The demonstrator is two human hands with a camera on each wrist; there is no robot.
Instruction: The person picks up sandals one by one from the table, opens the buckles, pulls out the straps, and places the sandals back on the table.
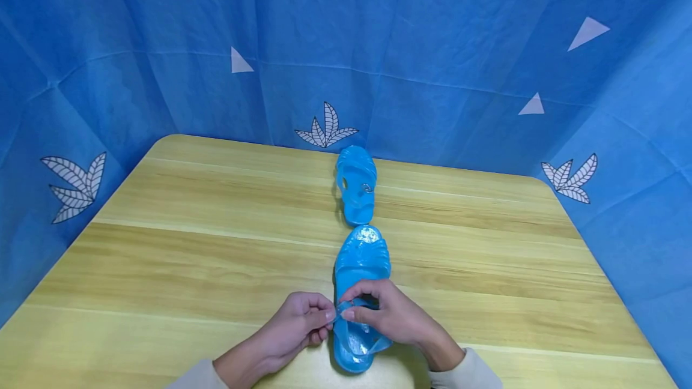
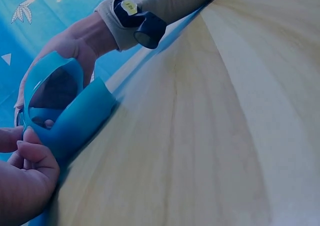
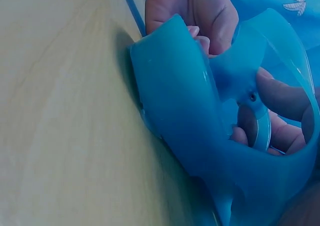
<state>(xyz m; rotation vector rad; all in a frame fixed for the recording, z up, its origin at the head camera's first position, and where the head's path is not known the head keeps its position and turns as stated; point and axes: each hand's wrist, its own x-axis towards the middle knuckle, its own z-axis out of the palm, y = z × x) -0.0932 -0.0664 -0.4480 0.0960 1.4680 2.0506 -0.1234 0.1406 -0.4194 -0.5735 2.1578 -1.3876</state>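
Note:
A glossy blue sandal (image 1: 363, 257) lies on the table near the front, its toe end pointing away. At the left side of its strap (image 1: 346, 344), my left hand (image 1: 303, 323) pinches the strap's edge between thumb and forefinger. My right hand (image 1: 391, 314) reaches across the sandal from the right, thumb and forefinger pinching the strap at the same spot. In the right wrist view a small dark-rimmed hole (image 3: 252, 97) shows in the strap beside the right thumb. The strap end between the fingertips is partly hidden.
A second blue sandal (image 1: 357, 173) lies behind the first, near the back edge, with a small metal buckle (image 1: 367, 188) on its strap. Under both is a light wood-grain table (image 1: 216, 245). Blue cloth (image 1: 449, 35) with white triangles and leaves surrounds the back and sides.

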